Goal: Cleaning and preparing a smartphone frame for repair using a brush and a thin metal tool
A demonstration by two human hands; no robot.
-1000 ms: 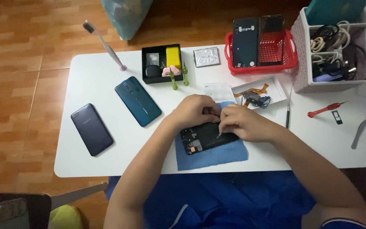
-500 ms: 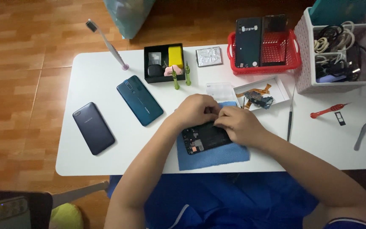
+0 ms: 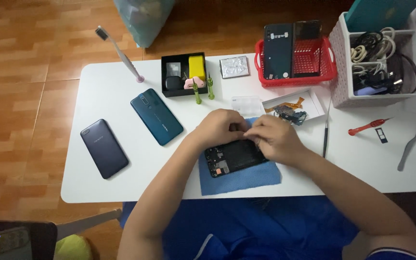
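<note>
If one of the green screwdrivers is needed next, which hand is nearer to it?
Left, probably. The left hand rests on the opened phone just below the green screwdrivers. The right hand lies farther away and would have to cross over.

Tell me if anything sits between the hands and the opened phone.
Nothing visible does. The left hand and right hand already rest on the upper edge of the opened phone, which lies on the blue cloth.

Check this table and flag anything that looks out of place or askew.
The toothbrush at the table's far corner sticks out past the edge, bristle end over the floor. The phone on the blue cloth lies opened, its insides bare, both hands on it: left hand, right hand. Nothing looks spilled.
</note>
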